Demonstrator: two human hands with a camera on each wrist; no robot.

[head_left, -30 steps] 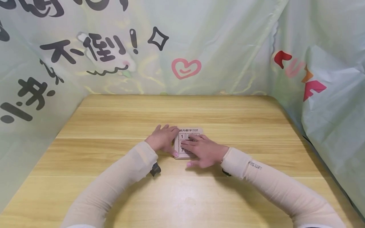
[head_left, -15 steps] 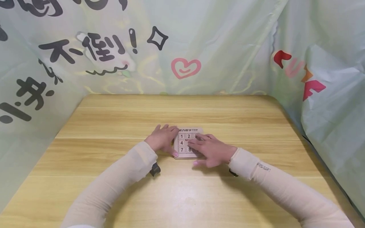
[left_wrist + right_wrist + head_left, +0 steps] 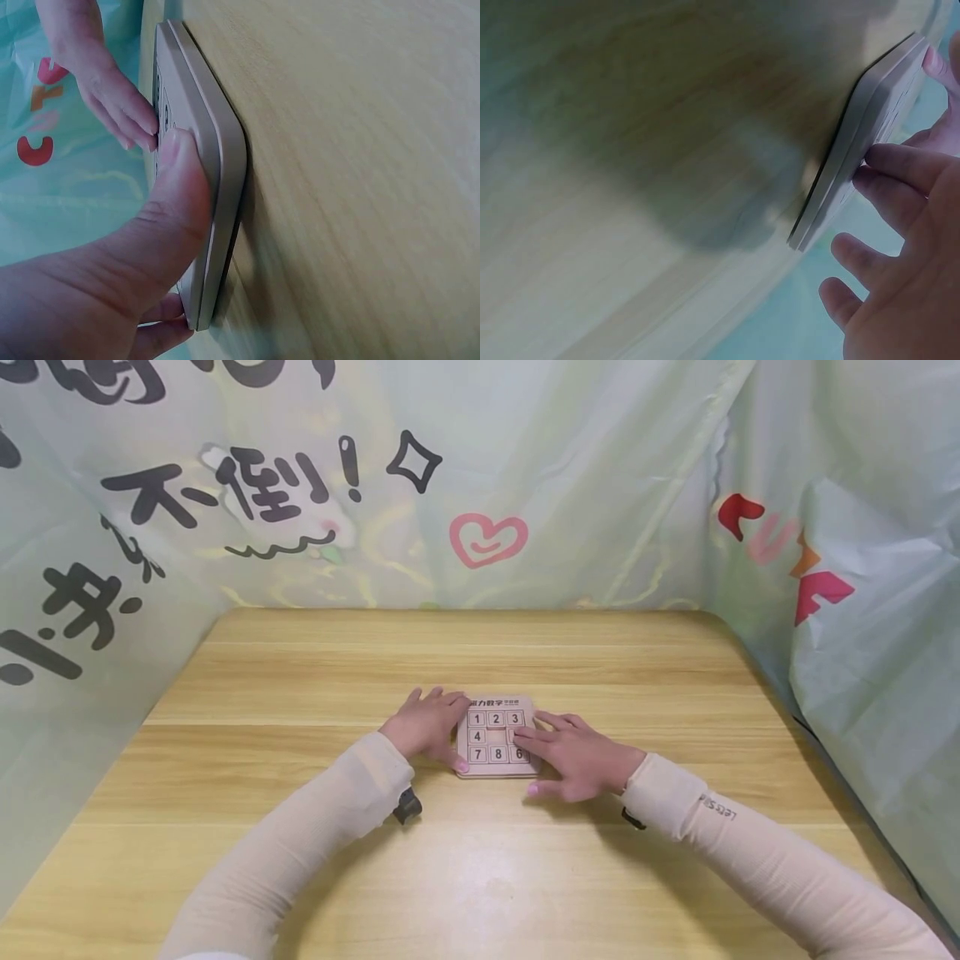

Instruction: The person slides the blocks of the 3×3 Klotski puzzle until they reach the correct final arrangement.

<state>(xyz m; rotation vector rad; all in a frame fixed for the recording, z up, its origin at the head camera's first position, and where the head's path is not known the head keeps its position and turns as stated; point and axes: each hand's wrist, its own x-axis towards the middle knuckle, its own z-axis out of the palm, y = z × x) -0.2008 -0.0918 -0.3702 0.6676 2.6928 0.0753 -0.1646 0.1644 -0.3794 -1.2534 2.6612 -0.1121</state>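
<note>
A flat wooden sliding number puzzle (image 3: 498, 771) lies on the table. Rows of numbered tiles fill its frame: 1, 2, 3 on top, 4 at the left of the middle row, and 7, 8, 6 below. The centre slot shows as a bare gap. My left hand (image 3: 429, 724) grips the puzzle's left side, its thumb (image 3: 182, 180) over the near corner and fingers at the far corner. My right hand (image 3: 581, 758) lies at the right side with fingers extended, two fingertips (image 3: 864, 176) on the tile at the right of the middle row, whose number they hide.
The wooden table (image 3: 480, 877) spreads out around the puzzle. A printed cloth (image 3: 585, 485) hangs along its back and sides. A dark cable (image 3: 903, 860) runs down by the right edge.
My right hand has moved rightward across the puzzle, from the middle row's left part to its right side. Tiles it covered and the centre gap now show. My left hand stays put.
</note>
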